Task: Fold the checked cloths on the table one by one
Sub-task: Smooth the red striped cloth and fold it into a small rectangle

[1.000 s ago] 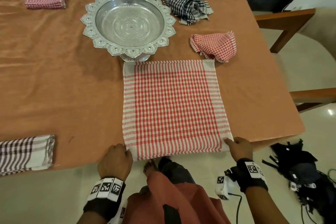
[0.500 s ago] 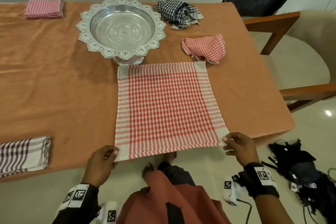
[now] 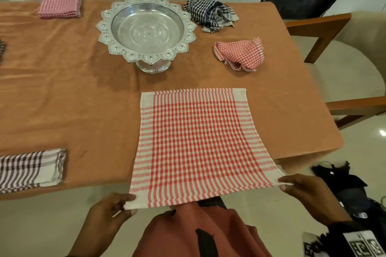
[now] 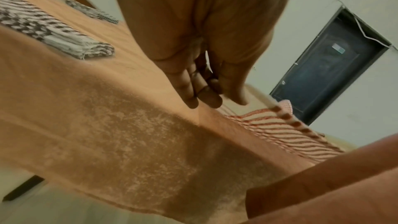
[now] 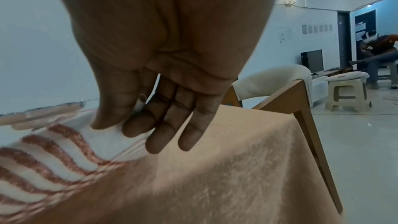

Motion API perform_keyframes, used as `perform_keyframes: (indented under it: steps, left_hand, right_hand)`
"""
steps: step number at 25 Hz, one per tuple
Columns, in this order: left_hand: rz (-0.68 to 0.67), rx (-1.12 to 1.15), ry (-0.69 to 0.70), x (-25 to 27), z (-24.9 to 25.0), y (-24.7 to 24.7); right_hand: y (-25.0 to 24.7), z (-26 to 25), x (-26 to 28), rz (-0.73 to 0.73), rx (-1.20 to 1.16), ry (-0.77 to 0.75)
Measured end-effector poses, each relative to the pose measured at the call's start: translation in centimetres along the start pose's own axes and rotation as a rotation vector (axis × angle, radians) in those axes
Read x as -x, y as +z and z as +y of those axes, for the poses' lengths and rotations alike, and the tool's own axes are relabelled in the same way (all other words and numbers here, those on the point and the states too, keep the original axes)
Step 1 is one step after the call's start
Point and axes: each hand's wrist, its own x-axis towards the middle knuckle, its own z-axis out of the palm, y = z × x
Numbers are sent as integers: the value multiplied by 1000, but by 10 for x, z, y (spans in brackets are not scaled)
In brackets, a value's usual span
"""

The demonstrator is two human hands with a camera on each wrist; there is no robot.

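Note:
A red and white checked cloth [image 3: 194,144] lies spread flat on the orange table, its near edge hanging past the table's front edge. My left hand [image 3: 125,204] pinches its near left corner. My right hand [image 3: 286,183] pinches its near right corner between thumb and fingers. In the right wrist view my right hand [image 5: 137,122] nips the white hem of the checked cloth [image 5: 53,152]. In the left wrist view my left hand [image 4: 215,98] is at the striped cloth [image 4: 280,130]. A crumpled red checked cloth [image 3: 240,53] and a crumpled dark blue checked cloth [image 3: 211,14] lie at the back right.
A silver footed bowl [image 3: 146,29] stands just beyond the spread cloth. A folded pink cloth [image 3: 59,7] lies at the back left, a folded brown striped cloth [image 3: 31,168] at the near left. A wooden chair [image 3: 334,69] stands right of the table; dark bags [image 3: 344,190] lie on the floor.
Both hands have pulled the cloth toward me, so its far edge has slid away from the bowl's foot and its near edge now hangs off the table.

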Motion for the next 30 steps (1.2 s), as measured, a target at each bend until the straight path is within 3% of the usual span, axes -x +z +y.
perform_keyframes:
  steps: [4, 9, 14, 20, 30]
  left_hand:
    - [129, -136, 173, -12, 23, -2]
    - [268, -169, 258, -86, 58, -6]
    - [334, -155, 233, -170, 101, -8]
    - [315, -260, 153, -255, 120, -8]
    - [271, -350, -15, -310, 135, 2]
  right_hand:
    - [-5, -25, -17, 90, 51, -135]
    - [-2, -56, -100, 212, 62, -175]
    - [-8, -78, -186, 258, 90, -145]
    - [-6, -94, -271, 244, 181, -87]
    - [-7, -111, -337, 112, 327, 41]
